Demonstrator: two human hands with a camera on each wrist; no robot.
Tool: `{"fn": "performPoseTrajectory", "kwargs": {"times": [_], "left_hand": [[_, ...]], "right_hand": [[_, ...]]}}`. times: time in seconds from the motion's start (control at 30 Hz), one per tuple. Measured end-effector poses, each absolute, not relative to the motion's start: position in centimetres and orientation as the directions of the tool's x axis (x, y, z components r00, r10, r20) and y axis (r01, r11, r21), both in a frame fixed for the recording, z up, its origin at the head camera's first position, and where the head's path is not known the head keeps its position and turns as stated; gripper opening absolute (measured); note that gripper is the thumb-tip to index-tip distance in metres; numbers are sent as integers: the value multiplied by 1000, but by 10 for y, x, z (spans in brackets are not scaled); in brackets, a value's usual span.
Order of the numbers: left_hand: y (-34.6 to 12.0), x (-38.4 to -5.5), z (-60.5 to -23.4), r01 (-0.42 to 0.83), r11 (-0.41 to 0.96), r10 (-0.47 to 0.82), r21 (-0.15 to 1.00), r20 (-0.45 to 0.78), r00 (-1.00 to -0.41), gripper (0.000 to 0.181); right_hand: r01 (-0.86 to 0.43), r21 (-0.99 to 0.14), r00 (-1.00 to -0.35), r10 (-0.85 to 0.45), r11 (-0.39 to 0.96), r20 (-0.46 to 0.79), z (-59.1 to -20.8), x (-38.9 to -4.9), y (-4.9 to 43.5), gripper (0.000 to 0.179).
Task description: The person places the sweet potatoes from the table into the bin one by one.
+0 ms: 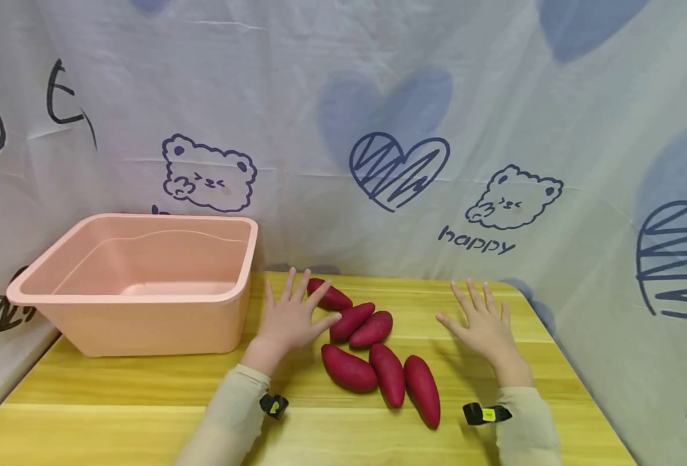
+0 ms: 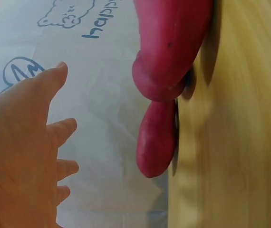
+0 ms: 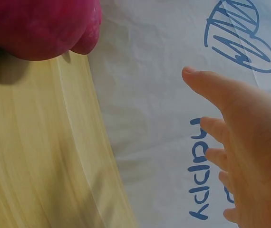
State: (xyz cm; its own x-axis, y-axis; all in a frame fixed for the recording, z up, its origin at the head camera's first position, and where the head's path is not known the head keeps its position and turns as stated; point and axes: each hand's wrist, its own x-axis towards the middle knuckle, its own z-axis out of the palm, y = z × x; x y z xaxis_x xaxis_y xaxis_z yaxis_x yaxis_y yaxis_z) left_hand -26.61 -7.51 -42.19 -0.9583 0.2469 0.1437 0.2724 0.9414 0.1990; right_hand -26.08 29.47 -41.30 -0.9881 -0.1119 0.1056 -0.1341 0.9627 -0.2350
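Several dark red sweet potatoes (image 1: 349, 369) lie loosely grouped on the wooden table between the two hands. My left hand (image 1: 291, 320) is spread flat over the table, left of the group, its thumb overlapping one sweet potato (image 1: 352, 322) in the head view. In the left wrist view its fingers (image 2: 62, 130) are stretched out and hold nothing. My right hand (image 1: 483, 327) is spread too, above the table to the right of the group. The right wrist view shows its fingers (image 3: 214, 128) extended and holding nothing, with a sweet potato (image 3: 40, 28) off to one side.
A pink plastic basin (image 1: 128, 330) stands at the table's left, close to my left hand. Behind the wooden table (image 1: 145, 408) hangs a pale printed cloth (image 1: 297, 129), which also runs along both sides. Dark straps with wrist devices (image 1: 486, 414) sit on both sleeves.
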Motion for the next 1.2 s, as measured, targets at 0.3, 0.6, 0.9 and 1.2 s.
{"fn": "performPoseTrajectory", "kwargs": {"times": [0.3, 0.6, 0.9, 1.2], "left_hand": [[-79, -255, -414, 325, 930, 298, 169, 169, -940, 73], [-88, -236, -404, 444, 894, 417, 56, 258, -872, 68], [-111, -216, -390, 644, 757, 584, -107, 552, -595, 57], [-141, -203, -383, 715, 647, 579, -264, 780, -236, 42]], "right_hand": [[-147, -209, -983, -119, 967, 138, -409, -259, 289, 84], [-199, -174, -967, -165, 964, 192, -408, -255, 279, 82], [-367, -61, -857, -312, 928, 410, -405, -244, 272, 70], [-463, -5, -772, -401, 886, 493, -406, -234, 262, 65]]}}
